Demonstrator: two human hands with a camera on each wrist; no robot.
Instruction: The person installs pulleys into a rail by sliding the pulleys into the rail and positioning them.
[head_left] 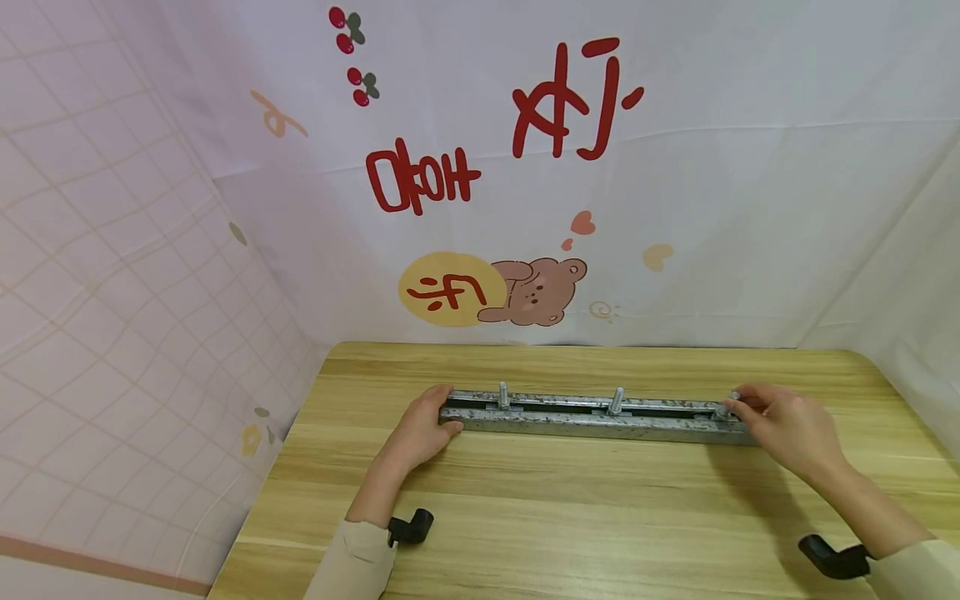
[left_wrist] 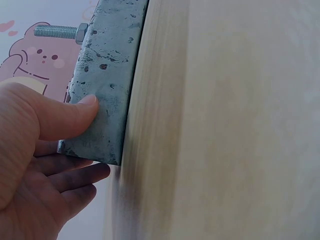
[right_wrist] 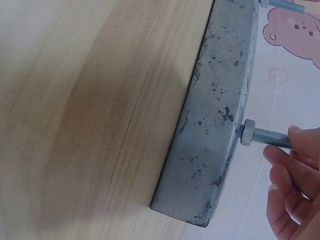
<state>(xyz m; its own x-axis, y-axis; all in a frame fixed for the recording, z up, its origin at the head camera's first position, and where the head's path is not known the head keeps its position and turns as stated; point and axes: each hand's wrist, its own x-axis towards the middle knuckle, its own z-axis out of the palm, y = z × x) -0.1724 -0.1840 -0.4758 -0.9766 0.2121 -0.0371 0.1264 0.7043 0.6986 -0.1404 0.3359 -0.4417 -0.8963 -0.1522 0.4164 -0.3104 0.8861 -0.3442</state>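
Note:
A galvanized steel strut channel (head_left: 585, 427) with dark specks lies lengthwise across the table, slotted side up. Threaded bolts stand up from its slot: one near the left (head_left: 504, 395), a middle bolt (head_left: 617, 402) and a right bolt (right_wrist: 270, 137). My left hand (head_left: 420, 425) holds the channel's left end, its thumb (left_wrist: 82, 117) pressed on the near side wall. At the other end, my right hand (head_left: 795, 429) pinches the free tip of the right bolt between thumb and fingers. A hex nut (right_wrist: 247, 132) sits low on that bolt, right at the channel's top edge.
The wood-grain table (head_left: 570, 517) ends at a white printed cloth (head_left: 735, 183) hanging behind it. More cloth hangs on the left and right sides. A black wrist-worn piece (head_left: 411, 527) sits at the left cuff, another black piece (head_left: 834, 558) at the right cuff.

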